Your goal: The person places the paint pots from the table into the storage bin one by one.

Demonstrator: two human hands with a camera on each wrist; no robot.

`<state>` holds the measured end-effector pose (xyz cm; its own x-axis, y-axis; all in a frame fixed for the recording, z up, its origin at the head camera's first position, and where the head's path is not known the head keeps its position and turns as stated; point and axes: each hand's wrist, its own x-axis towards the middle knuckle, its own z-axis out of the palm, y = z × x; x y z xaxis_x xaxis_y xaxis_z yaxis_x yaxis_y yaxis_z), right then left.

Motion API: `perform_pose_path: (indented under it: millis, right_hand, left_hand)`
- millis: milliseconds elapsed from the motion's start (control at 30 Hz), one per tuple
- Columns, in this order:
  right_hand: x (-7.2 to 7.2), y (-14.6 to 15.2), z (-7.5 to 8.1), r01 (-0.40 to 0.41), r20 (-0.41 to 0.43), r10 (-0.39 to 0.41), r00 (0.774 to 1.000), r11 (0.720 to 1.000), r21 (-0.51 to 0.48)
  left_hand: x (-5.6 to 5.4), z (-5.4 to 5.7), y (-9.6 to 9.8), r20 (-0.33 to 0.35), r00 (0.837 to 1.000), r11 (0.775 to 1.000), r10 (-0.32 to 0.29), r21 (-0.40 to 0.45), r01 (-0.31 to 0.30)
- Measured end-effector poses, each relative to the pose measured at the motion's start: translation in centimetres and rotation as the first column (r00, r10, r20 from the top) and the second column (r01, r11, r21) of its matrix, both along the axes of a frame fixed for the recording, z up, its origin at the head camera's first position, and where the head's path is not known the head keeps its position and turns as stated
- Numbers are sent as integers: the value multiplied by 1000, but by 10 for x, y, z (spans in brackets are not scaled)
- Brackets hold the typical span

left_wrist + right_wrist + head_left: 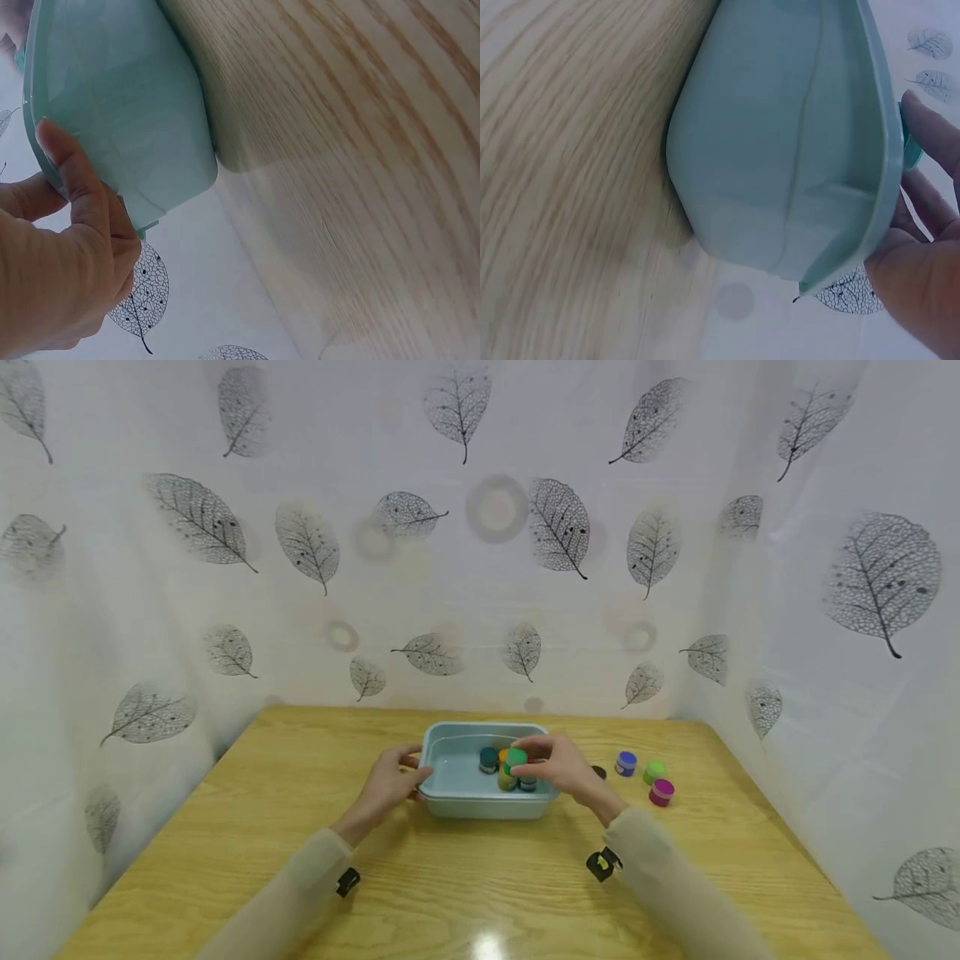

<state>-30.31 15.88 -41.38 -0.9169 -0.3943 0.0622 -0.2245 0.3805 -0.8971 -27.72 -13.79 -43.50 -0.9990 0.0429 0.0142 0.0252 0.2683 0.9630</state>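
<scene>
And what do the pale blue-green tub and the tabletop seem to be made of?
The pale blue-green tub: probably moulded plastic, smooth with a soft sheen, judging by its thin flanged rim. The tabletop: wood or wood-look laminate, seemingly glossy; grain streaks and a bright reflection show.

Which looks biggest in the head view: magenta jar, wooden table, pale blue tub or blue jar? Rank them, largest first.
1. Wooden table
2. Pale blue tub
3. Magenta jar and blue jar: too alike to rank, since the magenta one sits nearer the camera.
</scene>
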Motion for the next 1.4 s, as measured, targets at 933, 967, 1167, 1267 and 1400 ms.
perform_pose_path:
  millis: [933,967,1167,1267,1400]
  right_hand:
    - [-31,-48,-11,-32,-72,52,996,968,248]
    - [-32,-48,-11,-33,-67,52,996,966,257]
    - [-40,-48,-15,-39,-57,58,997,957,289]
    - [-42,-48,-16,-48,-61,70,996,952,303]
    - [-43,-47,-16,-66,-67,94,993,940,334]
  left_hand:
    - [-1,3,-2,20,1000,1000,-2,-2,2]
    - [-1,3,-2,22,1000,1000,-3,-1,3]
    - [-2,4,-1,33,999,1000,-4,-3,4]
    - [-3,4,-1,31,999,1000,-8,-4,8]
    - [-3,4,0,39,999,1000,-2,5,2]
